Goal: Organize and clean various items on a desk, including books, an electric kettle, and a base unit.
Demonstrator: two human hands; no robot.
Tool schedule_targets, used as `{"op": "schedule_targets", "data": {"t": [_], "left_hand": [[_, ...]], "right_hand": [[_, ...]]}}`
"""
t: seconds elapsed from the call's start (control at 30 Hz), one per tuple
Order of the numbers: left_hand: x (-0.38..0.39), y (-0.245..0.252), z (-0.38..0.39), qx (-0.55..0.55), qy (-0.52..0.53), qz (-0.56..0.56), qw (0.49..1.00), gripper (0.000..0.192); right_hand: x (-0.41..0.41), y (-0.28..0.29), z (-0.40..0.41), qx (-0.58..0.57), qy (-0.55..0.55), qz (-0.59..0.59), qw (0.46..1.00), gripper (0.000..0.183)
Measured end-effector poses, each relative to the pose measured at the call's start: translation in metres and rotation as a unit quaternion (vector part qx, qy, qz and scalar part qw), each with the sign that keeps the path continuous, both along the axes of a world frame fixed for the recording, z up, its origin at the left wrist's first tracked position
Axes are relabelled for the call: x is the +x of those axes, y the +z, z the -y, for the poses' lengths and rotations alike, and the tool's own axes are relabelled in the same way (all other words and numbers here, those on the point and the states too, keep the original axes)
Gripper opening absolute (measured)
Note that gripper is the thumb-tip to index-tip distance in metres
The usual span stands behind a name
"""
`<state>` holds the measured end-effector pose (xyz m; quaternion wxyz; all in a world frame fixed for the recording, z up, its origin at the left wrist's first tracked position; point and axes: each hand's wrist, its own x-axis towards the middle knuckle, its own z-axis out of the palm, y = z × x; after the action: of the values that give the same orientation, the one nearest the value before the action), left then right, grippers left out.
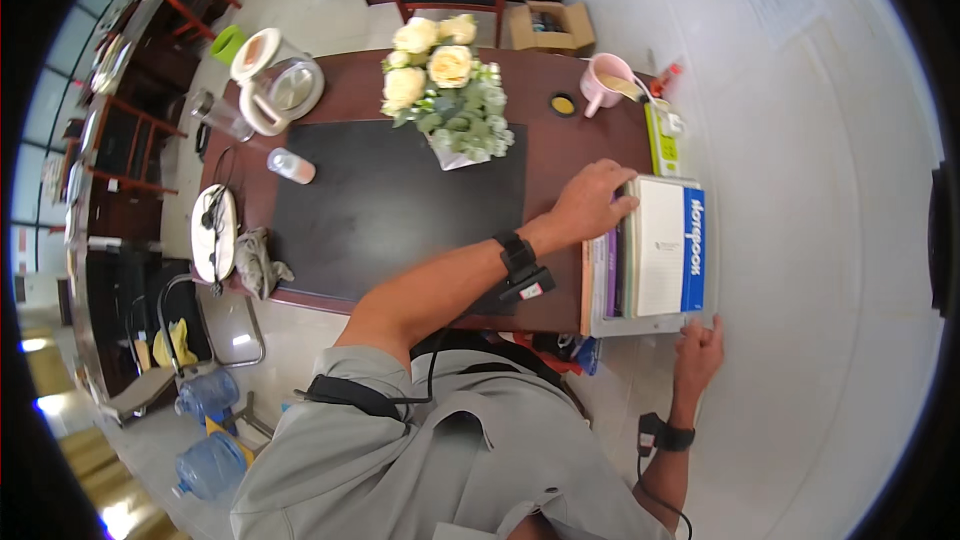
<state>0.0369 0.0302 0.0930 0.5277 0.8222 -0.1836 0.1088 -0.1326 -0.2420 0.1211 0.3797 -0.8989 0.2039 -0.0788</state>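
Note:
On the right end of the desk sits a stack of notebooks and books (pixel 622 270), their left edges staggered in several colours. Uppermost lies a white notebook (pixel 660 247) with a blue printed strip. A grey tray-like base (pixel 641 327) shows under the near side. My left hand (pixel 596 202) reaches across, thumb and fingertips against the stack's far left edge. My right hand (pixel 697 356) is by the near right corner, between stack and wall, fingers partly spread with nothing in them. Whether its fingertips touch the base is hard to see.
An artificial flower pot (pixel 454 157) stands on the black desk mat (pixel 375 210). Near the wall (pixel 795 240) are a pink mug (pixel 604 82), a round lid (pixel 562 105) and a green-and-white power strip (pixel 664 139). A glass kettle (pixel 289 86) and bottle (pixel 292 166) stand left.

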Motion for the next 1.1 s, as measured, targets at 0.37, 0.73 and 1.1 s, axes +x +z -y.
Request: {"op": "schedule_targets", "data": {"t": [0.37, 0.73, 1.1], "left_hand": [[-0.092, -0.038, -0.177, 0.029, 0.123, -0.175, 0.976, 0.028], [-0.035, -0.045, -0.265, 0.004, 0.203, -0.253, 0.946, 0.077], [0.022, -0.081, -0.313, 0.006, 0.013, -0.305, 0.952, 0.042]], "right_hand": [[0.046, 0.059, -0.167, 0.186, 0.292, -0.017, 0.938, 0.035], [0.173, -0.038, -0.305, 0.12, 0.366, 0.066, 0.92, 0.073], [0.159, -0.05, -0.36, 0.074, 0.36, 0.039, 0.929, 0.081]]}}
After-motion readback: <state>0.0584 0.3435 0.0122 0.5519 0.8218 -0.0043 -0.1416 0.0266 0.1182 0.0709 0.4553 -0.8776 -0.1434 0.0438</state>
